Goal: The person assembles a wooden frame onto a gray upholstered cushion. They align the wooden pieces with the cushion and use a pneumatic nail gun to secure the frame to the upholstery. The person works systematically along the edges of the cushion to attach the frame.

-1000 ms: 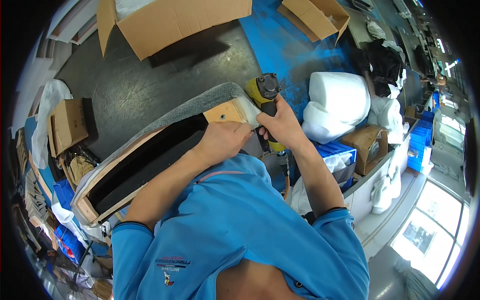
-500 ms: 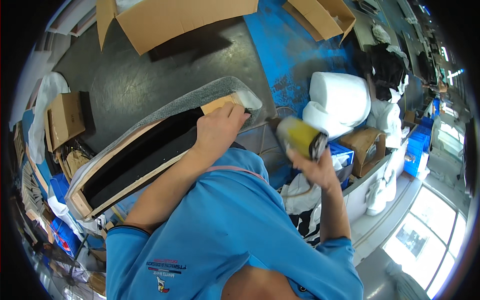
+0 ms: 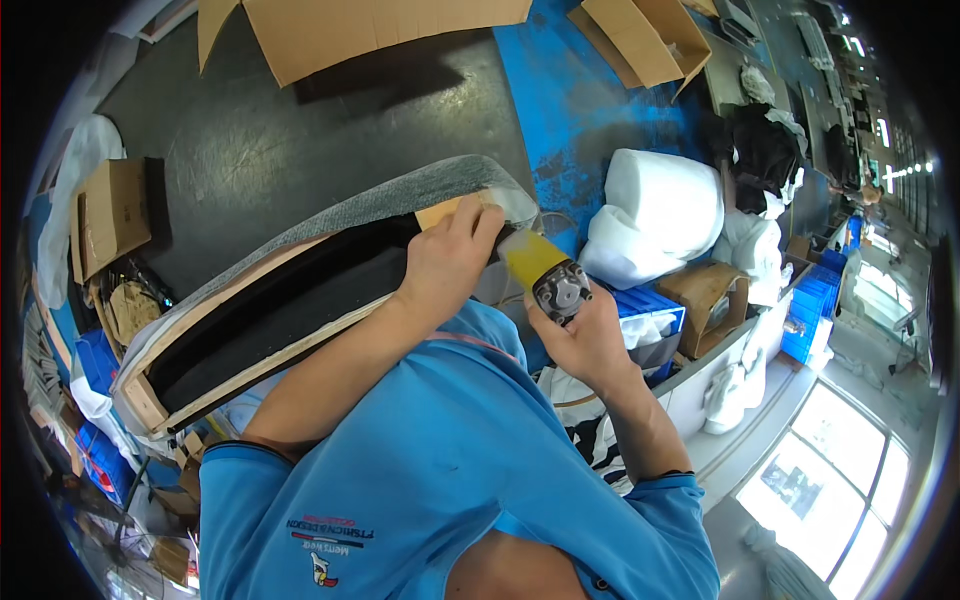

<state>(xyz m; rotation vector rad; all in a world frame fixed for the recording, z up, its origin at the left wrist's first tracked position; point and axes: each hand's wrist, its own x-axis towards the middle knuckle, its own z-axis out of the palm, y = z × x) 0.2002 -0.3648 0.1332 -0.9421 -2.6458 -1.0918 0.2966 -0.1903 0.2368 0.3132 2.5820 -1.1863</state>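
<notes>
A long upholstered wooden frame [image 3: 280,362] lies aslant in front of me, its black-lined hollow side facing me. Grey fabric [image 3: 400,193] wraps its far side, and pale padding [image 3: 513,208] shows at the right end. My left hand [image 3: 445,262] is closed over that end, fingers bent and pinching the fabric edge at the corner. My right hand [image 3: 588,340] grips a yellow staple gun [image 3: 535,262] with a silver and black cap. Its nose points at the same corner, close to my left fingers; whether it touches is hidden.
Large cardboard boxes [image 3: 390,28] stand on the dark and blue surface beyond. White foam rolls [image 3: 660,205] lie to the right, beside a brown carton [image 3: 705,300] and a blue crate [image 3: 650,312]. Another carton [image 3: 112,215] is at the left.
My right hand has brought the staple gun leftward to the frame's right end. My left hand has stayed on the corner, shifting slightly.
</notes>
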